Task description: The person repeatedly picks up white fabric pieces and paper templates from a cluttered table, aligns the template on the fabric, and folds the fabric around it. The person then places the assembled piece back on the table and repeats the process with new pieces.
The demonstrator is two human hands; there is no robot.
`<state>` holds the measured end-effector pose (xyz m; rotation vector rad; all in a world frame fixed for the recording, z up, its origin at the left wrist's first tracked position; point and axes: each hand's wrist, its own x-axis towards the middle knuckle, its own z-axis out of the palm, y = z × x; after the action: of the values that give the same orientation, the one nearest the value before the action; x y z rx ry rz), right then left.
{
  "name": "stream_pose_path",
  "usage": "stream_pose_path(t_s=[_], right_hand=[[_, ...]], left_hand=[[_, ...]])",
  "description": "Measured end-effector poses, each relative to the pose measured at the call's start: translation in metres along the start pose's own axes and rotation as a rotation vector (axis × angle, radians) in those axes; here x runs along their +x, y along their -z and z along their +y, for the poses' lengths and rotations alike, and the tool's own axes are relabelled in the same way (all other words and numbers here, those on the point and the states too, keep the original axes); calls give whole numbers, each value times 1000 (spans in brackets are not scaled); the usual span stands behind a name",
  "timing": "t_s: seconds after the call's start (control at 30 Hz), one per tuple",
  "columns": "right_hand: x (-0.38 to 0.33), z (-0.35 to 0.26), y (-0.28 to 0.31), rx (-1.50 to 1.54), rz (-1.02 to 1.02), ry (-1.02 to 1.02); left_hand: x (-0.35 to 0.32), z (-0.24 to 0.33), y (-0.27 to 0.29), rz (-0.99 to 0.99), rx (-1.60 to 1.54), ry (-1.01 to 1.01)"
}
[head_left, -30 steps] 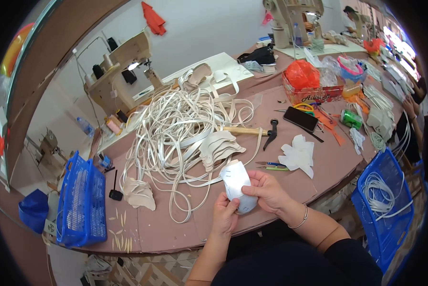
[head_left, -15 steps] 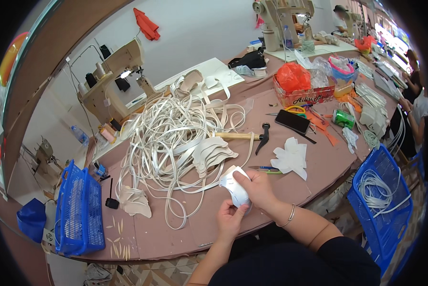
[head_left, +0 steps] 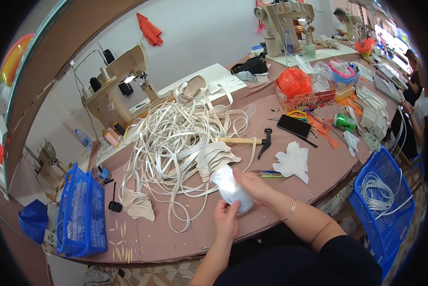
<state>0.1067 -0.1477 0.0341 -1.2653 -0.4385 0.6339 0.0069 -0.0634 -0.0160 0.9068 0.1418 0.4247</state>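
Both hands hold a white shoe-upper piece (head_left: 229, 188) just above the brown table (head_left: 175, 238). My left hand (head_left: 226, 218) grips its lower end from below. My right hand (head_left: 255, 185) pinches its right edge. Right behind the piece lies a stack of beige cut pieces (head_left: 216, 158), and beyond that a big tangle of white straps (head_left: 175, 138).
A hammer (head_left: 252, 141), a pen (head_left: 266, 173) and a pile of white cut pieces (head_left: 292, 162) lie to the right. A phone (head_left: 295, 126), scissors (head_left: 295, 114) and a red box (head_left: 303, 99) sit farther back. Blue baskets stand at left (head_left: 82, 214) and right (head_left: 383, 200). Sewing machine (head_left: 118, 81) behind.
The head camera has shifted, so the scene sits slightly differently. My hands have turned and raised the white piece more upright, with the left hand now under its lower end.
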Motion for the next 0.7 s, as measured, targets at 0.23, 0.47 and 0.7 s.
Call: stream_pose_path(t_s=[0.23,0.47,0.7], right_hand=[[-10,17,3,281,13,-21],[-25,16,7,-42,-41,86],[-26,20,-4,215,44,59]], left_hand=[[-3,6,-9,-24,-179,102],[-1,9,3,-64,-170,62],[-6,8,-2,-59,-248,72]])
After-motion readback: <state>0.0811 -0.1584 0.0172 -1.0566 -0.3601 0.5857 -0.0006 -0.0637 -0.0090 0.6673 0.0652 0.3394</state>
